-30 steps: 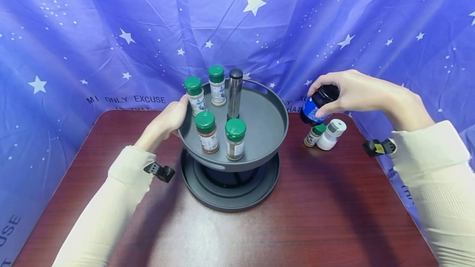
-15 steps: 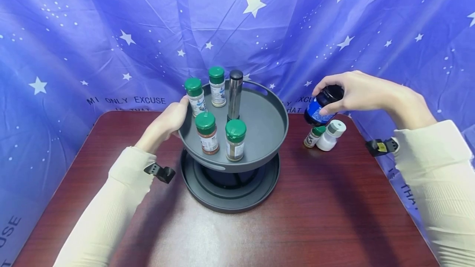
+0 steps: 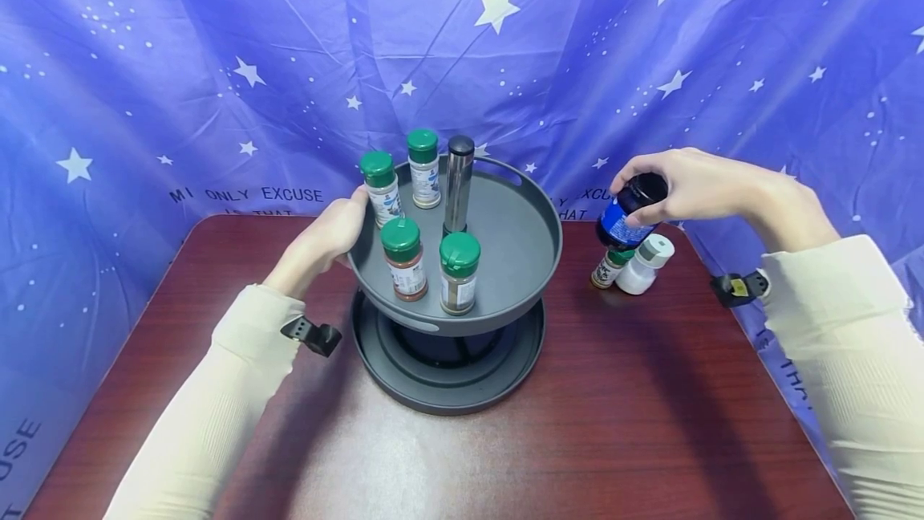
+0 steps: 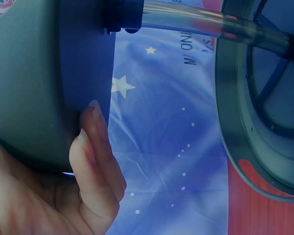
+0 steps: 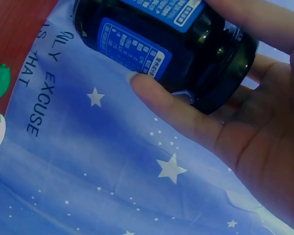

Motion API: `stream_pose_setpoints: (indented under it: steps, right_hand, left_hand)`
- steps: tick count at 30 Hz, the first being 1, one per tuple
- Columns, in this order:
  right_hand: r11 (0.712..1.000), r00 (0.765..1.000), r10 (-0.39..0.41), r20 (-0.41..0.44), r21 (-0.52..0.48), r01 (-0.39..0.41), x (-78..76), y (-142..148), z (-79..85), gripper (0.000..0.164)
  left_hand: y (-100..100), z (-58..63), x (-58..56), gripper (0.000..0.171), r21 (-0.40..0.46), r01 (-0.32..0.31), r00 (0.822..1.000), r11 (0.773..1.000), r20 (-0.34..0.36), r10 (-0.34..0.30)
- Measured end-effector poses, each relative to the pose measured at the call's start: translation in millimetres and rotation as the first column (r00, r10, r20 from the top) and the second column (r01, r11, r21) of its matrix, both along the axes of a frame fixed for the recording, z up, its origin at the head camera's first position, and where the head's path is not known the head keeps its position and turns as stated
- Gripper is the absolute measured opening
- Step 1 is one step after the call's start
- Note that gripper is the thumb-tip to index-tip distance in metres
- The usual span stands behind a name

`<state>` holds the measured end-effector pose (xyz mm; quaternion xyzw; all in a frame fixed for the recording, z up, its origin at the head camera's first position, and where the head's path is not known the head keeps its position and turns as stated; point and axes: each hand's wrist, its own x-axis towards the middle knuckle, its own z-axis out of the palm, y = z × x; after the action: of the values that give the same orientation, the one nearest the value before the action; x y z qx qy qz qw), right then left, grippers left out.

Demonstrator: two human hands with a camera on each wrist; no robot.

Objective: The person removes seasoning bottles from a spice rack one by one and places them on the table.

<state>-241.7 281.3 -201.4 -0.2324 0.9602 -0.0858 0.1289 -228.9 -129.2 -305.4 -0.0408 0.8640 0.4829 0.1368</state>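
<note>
The head view looks forward and down across the bench (image 3: 613, 424) to the curtain (image 3: 289, 62), wide enough for the left hand (image 3: 336, 228) and right hand (image 3: 711, 180). The left wrist view, close and turned sideways, looks between the upper tray (image 3: 508, 239) and lower tray (image 3: 447, 398). The right wrist view, also turned, faces the jar (image 3: 625, 225) from very near. Head and left wrist share both trays; head and right wrist, the jar; all three, the curtain.

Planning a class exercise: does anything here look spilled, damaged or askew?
Nothing stands out: four jars stand upright on the upper tray, the right fingers grip the dark jar, and no spill or damage shows.
</note>
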Motion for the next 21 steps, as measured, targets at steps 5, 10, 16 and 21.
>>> stream_pose_setpoints:
  steps: [5,10,16,21]
  right_hand:
    - [1.0,1.0,-0.014,0.027,-0.008,0.015,-2.1,1.6,-6.1,0.045]
    - [1.0,0.999,-0.016,0.038,-0.009,0.017,-5.8,3.6,-11.2,0.045]
    - [1.0,0.999,-0.015,0.03,0.015,0.015,-11.0,5.7,-15.4,0.046]
    - [0.999,1.0,-0.005,0.029,0.039,0.004,-16.5,7.2,-23.1,0.046]
  left_hand:
    - [-0.2,-0.3,-0.1,0.074,-0.004,-0.005,1.0,1.0,-0.002,0.005]
    - [-0.8,-0.7,-0.5,0.075,-0.003,-0.006,1.0,1.0,-0.001,0.006]
    - [-0.8,-1.0,-0.9,0.074,0.0,-0.004,1.0,1.0,-0.001,0.004]
    - [-0.5,-1.4,-1.0,0.074,0.008,-0.001,1.0,1.0,0.002,0.001]
